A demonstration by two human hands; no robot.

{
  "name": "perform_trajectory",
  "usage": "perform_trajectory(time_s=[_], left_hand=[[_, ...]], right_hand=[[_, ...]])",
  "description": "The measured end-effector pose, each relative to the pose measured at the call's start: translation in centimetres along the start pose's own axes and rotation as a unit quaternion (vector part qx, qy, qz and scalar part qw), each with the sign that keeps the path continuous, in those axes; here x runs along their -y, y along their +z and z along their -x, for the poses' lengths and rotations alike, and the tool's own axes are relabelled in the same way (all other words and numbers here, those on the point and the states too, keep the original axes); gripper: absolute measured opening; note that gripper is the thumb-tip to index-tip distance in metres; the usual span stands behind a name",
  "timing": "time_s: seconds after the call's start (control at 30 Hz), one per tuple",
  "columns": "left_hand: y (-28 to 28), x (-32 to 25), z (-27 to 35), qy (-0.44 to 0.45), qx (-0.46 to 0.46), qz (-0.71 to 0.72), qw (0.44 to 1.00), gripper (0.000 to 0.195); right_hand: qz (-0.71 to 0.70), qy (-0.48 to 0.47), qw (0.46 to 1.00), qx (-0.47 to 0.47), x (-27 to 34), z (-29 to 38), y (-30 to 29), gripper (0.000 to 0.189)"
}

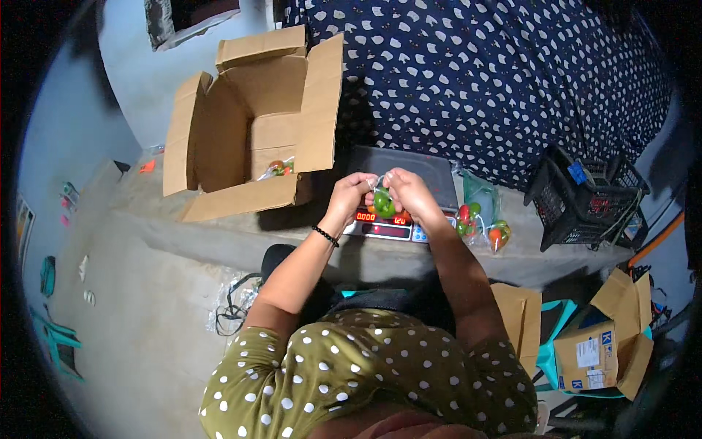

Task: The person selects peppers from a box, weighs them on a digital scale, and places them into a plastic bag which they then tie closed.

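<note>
My left hand (pixel 354 192) and my right hand (pixel 408 192) pinch the gathered top of a clear plastic bag of green and orange-red vegetables (pixel 384 203), perhaps tomatoes or peppers. The bag hangs between the hands, above the front of a digital weighing scale (pixel 378 230) with lit red figures. Behind the hands lies the scale's dark platform (pixel 406 159). Right of the scale, bagged red and green vegetables (pixel 468 218) lie beside another small bag with orange and green ones (pixel 498 235). Whether the bag's top is knotted is too small to tell.
An open cardboard box (pixel 274 126) holding a small vegetable bag (pixel 281 167) stands at left on the concrete ledge (pixel 219 236). Black plastic crates (pixel 587 203) stand at right, near a green mesh bag (pixel 480 189). Lower right is another open carton (pixel 587 356). A patterned curtain (pixel 466 82) hangs behind.
</note>
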State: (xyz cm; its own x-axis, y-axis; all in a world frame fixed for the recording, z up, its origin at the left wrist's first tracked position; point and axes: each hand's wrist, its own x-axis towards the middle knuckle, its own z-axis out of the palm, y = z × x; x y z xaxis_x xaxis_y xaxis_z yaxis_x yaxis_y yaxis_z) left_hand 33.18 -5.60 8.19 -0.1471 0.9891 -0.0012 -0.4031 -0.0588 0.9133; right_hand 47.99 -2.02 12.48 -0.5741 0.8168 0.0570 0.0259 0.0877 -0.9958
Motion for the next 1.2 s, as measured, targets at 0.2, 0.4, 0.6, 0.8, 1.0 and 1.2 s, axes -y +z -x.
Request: perform_trajectory(time_s=[0.2,0.4,0.6,0.8,1.0,1.2], left_hand=[[0.4,-1.2,0.2,0.024,0.082,-0.113,0.990,0.011],[0.9,-0.7,-4.1,0.016,0.104,-0.073,0.992,0.012],[0.0,2.5,-10.2,0.031,-0.050,-0.183,0.981,0.010],[-2.0,7.2,-11.8,0.051,-0.098,-0.207,0.972,0.015],[-2.2,6.4,-11.4,0.015,-0.087,-0.179,0.980,0.018],[-3.2,5.6,-11.7,-0.024,0.001,-0.150,0.988,0.012]], right_hand=[[-0.155,0.033,0.987,0.033,-1.1,-0.7,-1.4,0.023],[-0.167,0.039,0.985,0.021,-2.8,-4.5,-3.2,0.021],[0.083,-0.071,0.967,-0.228,-8.1,-8.1,-3.3,0.028],[0.269,-0.179,0.908,-0.267,-10.2,-7.6,0.0,0.017],[0.250,-0.152,0.912,-0.287,-10.2,-7.6,0.9,0.016],[0.305,-0.156,0.879,-0.331,-9.5,-7.8,1.4,0.012]])
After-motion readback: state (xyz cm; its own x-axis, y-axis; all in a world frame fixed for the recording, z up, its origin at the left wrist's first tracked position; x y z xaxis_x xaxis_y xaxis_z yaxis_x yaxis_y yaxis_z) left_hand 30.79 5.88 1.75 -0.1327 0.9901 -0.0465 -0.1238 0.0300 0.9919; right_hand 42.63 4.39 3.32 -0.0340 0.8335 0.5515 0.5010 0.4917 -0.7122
